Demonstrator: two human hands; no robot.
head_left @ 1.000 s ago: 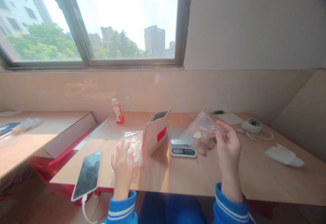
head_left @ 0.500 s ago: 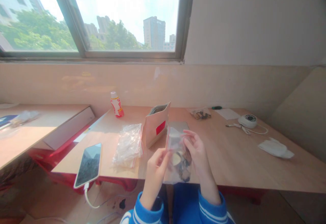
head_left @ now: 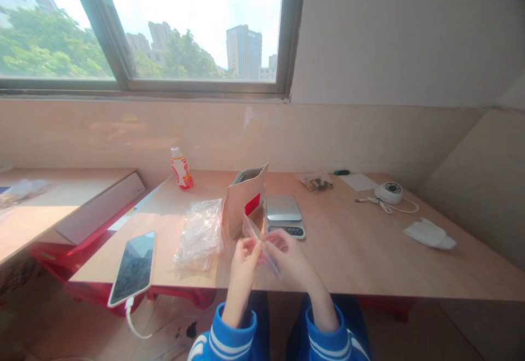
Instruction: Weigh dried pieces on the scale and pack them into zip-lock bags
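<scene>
Left hand (head_left: 245, 257) and right hand (head_left: 290, 250) — fingers pinched on one clear zip bag (head_left: 251, 228), near the table's (head_left: 353, 262) front edge; contents indistinct. Tan pouch (head_left: 237, 208) upright, mouth open, inside unreadable. Scale (head_left: 284, 209) beside it. Farther back — small bag (head_left: 315, 182), dark pieces within.

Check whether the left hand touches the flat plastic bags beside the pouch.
Apart: the head view shows bare tabletop between the left hand and the flat plastic bags.

Beyond the far edge of my wood-topped table (head_left: 353, 262), I face a beige lower wall (head_left: 197, 139) and a metal-framed window (head_left: 151, 27), bright with daylight; red seats (head_left: 182, 295) show beneath the near edge.
</scene>
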